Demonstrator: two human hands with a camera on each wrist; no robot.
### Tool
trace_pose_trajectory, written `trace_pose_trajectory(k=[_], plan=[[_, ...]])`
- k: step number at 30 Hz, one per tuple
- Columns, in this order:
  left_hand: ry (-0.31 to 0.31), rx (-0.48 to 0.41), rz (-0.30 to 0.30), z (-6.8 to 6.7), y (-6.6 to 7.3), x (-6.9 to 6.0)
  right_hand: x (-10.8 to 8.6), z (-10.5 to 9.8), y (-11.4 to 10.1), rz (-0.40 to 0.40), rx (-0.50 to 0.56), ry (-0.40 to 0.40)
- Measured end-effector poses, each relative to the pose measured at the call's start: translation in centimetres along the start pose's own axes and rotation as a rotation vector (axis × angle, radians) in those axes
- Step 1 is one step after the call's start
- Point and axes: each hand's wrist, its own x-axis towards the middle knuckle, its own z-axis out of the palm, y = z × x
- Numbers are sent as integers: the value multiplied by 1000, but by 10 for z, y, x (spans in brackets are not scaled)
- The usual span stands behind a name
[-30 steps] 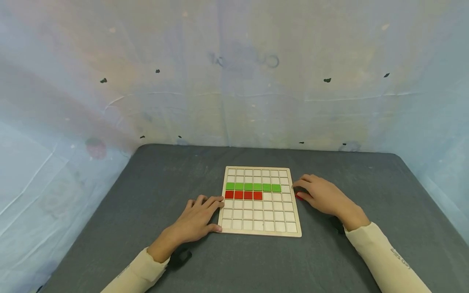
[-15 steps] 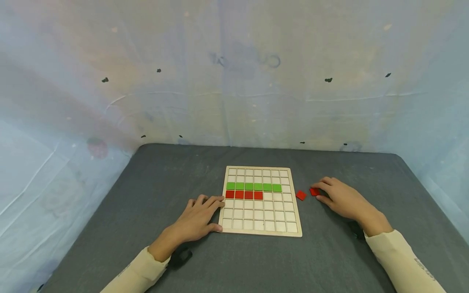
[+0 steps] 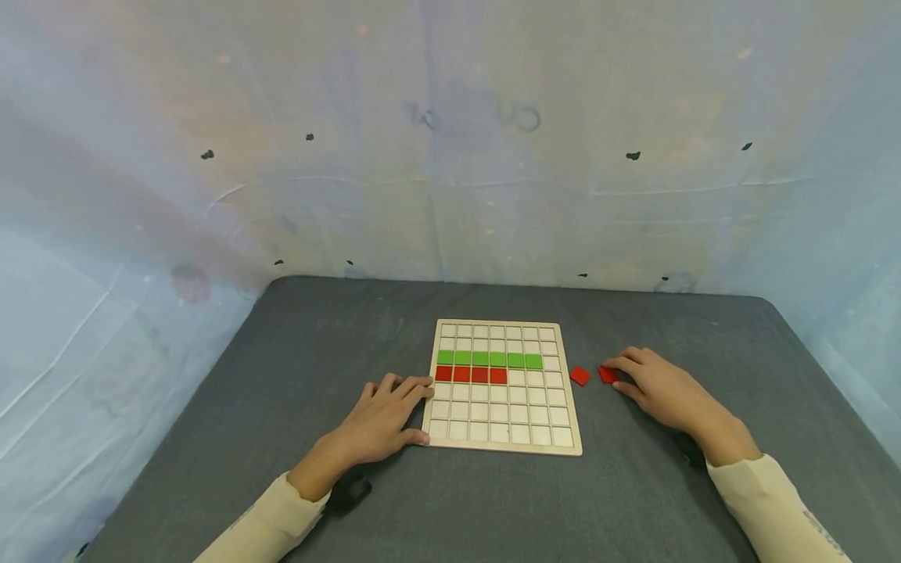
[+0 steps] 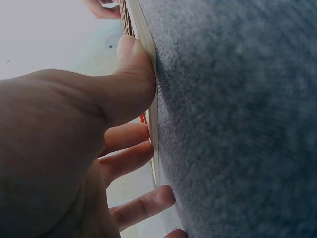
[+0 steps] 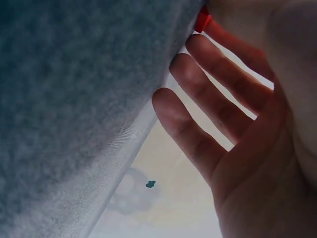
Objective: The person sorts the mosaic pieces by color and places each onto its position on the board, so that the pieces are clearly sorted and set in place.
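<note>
A wooden grid board (image 3: 507, 447) lies flat on the dark table. One of its rows carries several green square tiles (image 3: 481, 359), and the row just nearer carries several red square tiles (image 3: 470, 375). My left hand (image 3: 375, 422) rests against the board's left side, fingers spread, thumb on the near left corner; the left wrist view shows the thumb on the board's edge (image 4: 152, 89). Right of the board lies a loose red tile (image 3: 580, 376). Farther right, my right hand (image 3: 662, 389) pinches another red tile (image 3: 607, 375) at the table surface, partly hidden by the fingers.
The dark cloth-covered table (image 3: 338, 313) extends around the board. A pale hanging sheet (image 3: 450, 195) stands behind its far edge and along both sides. Dark wrist straps show under both wrists.
My right hand has moved right from the board's edge, bringing one red tile into view beside the board and another at its fingertips. My left hand stays in place.
</note>
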Motion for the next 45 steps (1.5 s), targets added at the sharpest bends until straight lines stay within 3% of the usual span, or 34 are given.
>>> trace_pose_trajectory(k=[23,45], plan=[[-13,-1,-19,0,1,2,-4,0,-5,-15,-20,45],[-14,-12,-9,-2,0,0,-3,3,-6,21,-2,25]])
